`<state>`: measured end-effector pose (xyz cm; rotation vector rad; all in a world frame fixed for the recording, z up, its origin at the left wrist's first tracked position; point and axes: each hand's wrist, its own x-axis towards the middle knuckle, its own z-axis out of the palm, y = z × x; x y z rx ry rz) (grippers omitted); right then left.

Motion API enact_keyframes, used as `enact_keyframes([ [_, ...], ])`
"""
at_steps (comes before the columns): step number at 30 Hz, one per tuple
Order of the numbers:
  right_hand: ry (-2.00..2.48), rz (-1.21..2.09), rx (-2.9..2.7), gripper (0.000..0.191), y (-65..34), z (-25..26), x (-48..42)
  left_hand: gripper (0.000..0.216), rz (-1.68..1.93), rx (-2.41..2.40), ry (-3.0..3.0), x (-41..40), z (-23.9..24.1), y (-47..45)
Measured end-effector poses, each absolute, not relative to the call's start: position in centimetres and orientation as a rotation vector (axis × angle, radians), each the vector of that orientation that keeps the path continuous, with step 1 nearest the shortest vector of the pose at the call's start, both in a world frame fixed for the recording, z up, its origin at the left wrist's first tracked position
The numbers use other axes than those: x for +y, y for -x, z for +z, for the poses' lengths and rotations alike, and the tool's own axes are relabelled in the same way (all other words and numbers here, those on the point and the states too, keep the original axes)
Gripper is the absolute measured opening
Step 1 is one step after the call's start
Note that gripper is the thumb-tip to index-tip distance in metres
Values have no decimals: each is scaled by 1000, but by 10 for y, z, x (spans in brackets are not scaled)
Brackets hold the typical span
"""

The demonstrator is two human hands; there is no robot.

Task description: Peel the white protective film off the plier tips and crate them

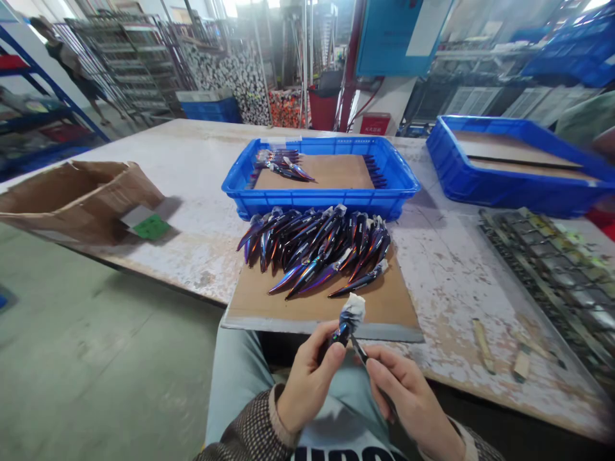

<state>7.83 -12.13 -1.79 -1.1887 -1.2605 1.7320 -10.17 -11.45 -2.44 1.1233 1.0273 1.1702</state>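
Note:
My left hand [312,371] grips a dark, glossy fishing lure [342,334] whose upper end is wrapped in white, crumpled material [354,308]. In my right hand [406,387] is a slim, knife-like tool [359,351], its tip against the lure just below the wrapping. Both hands are above my lap, at the front edge of a cardboard sheet [307,312]. On that sheet lies a heap of similar lures [317,246], purple-black with orange glints, many with whitish wrapped ends.
Behind the heap stands a blue crate [321,200] with cardboard and more lures. A second blue crate [509,186] is at right, near wooden sticks [483,346] and a rack of parts [552,269]. A brown box [81,205] sits at left. A person [72,64] is far left.

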Motion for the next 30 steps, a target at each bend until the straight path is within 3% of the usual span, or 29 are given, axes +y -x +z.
enact_keyframes([
  [23,1198,1779,-1082,49,-72,-22,-143,36,1208,1031,-1262,-133,-29,106],
  [30,1284,1522,-1092,42,-74,-17,-147,40,1143,1063,-1308,-144,-31,109],
])
